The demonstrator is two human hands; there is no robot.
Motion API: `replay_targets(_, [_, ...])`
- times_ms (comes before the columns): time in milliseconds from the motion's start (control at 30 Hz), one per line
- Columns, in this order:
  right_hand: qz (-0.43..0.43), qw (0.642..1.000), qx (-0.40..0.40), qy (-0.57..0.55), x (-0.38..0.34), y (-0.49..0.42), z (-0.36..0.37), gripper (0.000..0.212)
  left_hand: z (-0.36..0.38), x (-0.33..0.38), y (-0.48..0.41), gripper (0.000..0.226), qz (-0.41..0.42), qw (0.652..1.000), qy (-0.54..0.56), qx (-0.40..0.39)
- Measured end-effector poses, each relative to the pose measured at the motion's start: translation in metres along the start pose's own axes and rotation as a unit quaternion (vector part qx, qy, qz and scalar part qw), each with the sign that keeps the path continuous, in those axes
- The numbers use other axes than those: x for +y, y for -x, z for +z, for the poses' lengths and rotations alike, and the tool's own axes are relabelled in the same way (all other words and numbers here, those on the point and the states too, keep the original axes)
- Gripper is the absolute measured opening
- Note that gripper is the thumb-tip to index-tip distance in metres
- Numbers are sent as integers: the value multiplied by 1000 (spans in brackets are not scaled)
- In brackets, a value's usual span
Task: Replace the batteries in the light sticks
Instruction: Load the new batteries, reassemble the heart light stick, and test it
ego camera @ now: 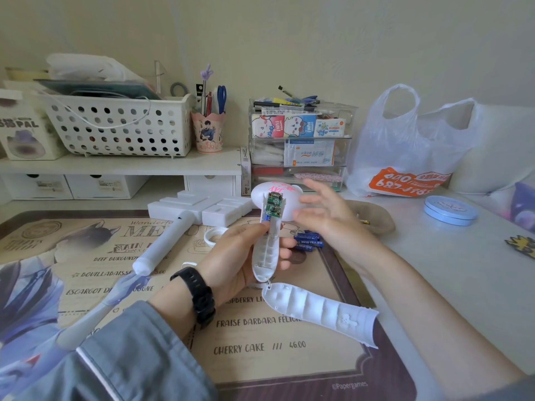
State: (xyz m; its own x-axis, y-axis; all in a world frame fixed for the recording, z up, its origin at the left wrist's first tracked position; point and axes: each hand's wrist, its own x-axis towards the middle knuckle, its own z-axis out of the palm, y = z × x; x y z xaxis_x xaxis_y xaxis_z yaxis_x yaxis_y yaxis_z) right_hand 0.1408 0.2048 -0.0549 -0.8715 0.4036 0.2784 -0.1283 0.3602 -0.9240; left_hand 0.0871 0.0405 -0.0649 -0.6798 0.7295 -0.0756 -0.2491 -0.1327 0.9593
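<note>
Just right of the opened white plastic light stick (267, 253), held lengthwise, head away, in the left hand (231, 256) grip, small blue cylindrical batteries (307, 241) lay close by the nearer right hand (324, 218), its fingers spread and empty.

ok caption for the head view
Left hand holds the opened light stick, right hand open beside it, cover and blue batteries on the mat.

The detached handle cover (321, 311) is lying across the desk mat (260, 351) just below the left hand (240, 261), which is gripping the opened light stick (270, 247), and is blocking the near-right approach. Blue batteries (307, 241) are sitting beneath the spread right hand (327, 218), with a brown pouch (373, 217) crowding in behind. A second light stick (166, 241) is slanting across the mat's left half, with a white ring (212, 235) lying between it and the left hand. Bare mat is showing along the near edge, and bare tabletop (434, 270) is stretching right toward a blue tin (450, 211).
</note>
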Motion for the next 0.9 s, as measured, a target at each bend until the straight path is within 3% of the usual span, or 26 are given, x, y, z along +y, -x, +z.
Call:
replay_targets(100, [-62, 965, 117, 226, 9, -7, -22, 18, -1, 1, 0, 30, 2, 1000, 10, 18])
replay_targets(200, [-76, 911, 68, 399, 22, -8, -32, 19, -1, 2, 1, 27, 6, 999, 23, 29])
replay_targets(333, [-81, 917, -37, 390, 20, -4, -25, 7, -1, 4, 2, 28, 7, 998, 20, 53])
replay_targets(400, [-102, 904, -58, 412, 19, -2, -19, 12, -1, 6, 3, 29, 9, 998, 22, 62])
replay_targets(533, [-121, 882, -72, 449, 23, 0, -10, 23, -1, 8, 5, 30, 14, 997, 26, 70])
replay_targets(700, [-132, 867, -82, 473, 27, 0, -5, 24, -4, 6, 1, 29, 12, 997, 23, 67])
replay_targets(900, [-135, 883, -74, 444, 31, -2, 1, 17, -5, 4, -1, 28, 17, 998, 27, 59])
